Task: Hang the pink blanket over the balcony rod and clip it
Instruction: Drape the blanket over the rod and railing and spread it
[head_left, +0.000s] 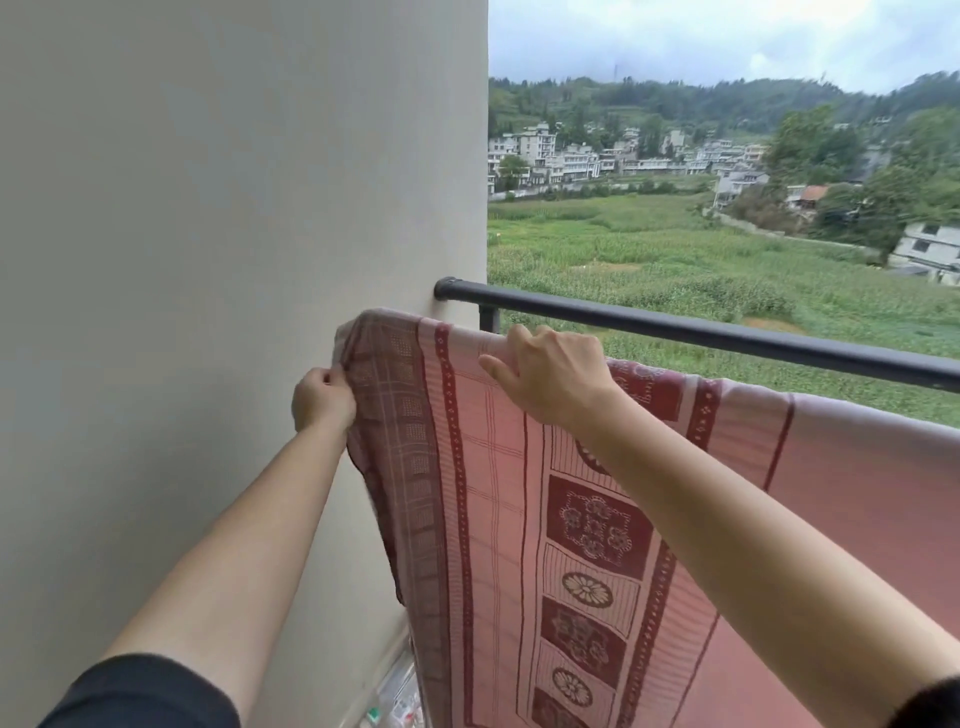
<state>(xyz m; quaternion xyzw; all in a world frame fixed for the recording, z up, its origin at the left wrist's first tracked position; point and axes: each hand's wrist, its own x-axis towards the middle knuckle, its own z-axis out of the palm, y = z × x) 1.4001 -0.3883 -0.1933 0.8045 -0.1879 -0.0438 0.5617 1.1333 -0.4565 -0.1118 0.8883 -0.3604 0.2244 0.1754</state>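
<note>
While the left hand (323, 397) is pinching the bunched left edge of the pink woven blanket with dark red flowered bands (493, 493) between thumb and curled fingers, the right hand (550, 376) is gripping the cloth's top fold, with its fingers hooking over the far side and its thumb pressing on the near face. Both bare forearms are reaching forward and up from short black sleeves (145, 691) at the bottom corners of the view.

From these two holds the blanket is hanging down in a broad sheet towards the person, and its top line is running off to the right edge of the view. That top line is sitting just below and on the near side of the dark grey round metal balcony rail (727, 332); whatever is bearing the cloth along there is hidden under it, so I cannot tell whether it is lying over a rod.

The rail is meeting the plain cream wall (208, 208) close above the blanket's left corner. Clear crumpled plastic wrapping (400, 696) is lying on the floor at the wall's foot. Beyond the rail a green field (649, 260) is stretching out to pale blocky houses (571, 161) under wooded hills.
</note>
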